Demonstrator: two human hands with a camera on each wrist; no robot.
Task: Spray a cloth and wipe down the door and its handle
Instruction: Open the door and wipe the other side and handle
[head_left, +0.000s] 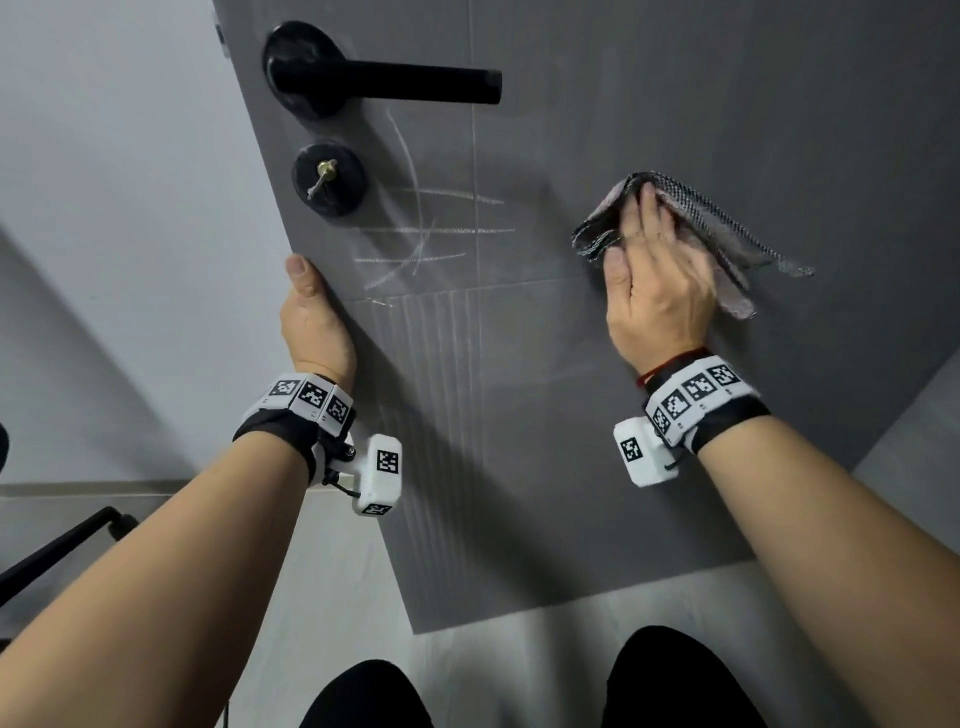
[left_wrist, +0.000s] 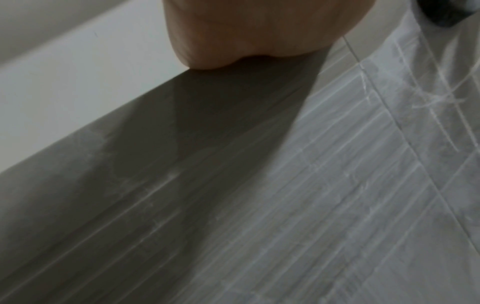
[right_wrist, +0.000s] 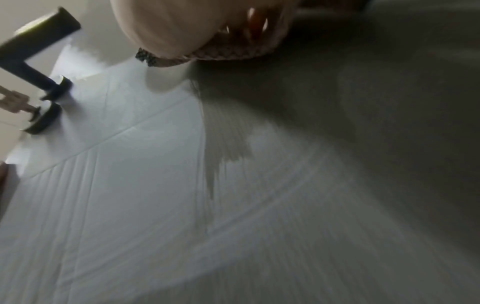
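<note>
Grey checked cloth (head_left: 675, 228) lies flat against the dark grey door (head_left: 675, 104) at three o'clock, pressed there by the right hand (head_left: 655, 291) with fingers straight; the left hand (head_left: 314, 322) grips the door's edge at nine o'clock, thumb on the face, beside white chalk scribbles (head_left: 426, 234) below the black lever handle (head_left: 384, 78) and keyed lock (head_left: 328, 179)

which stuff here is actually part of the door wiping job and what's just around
Part of the job:
- cloth, pressed to the door by the right hand
- door, with white scribbles
- handle
- left hand, gripping the door edge

Just around:
- key in the lock
- black bar, lower left
</note>
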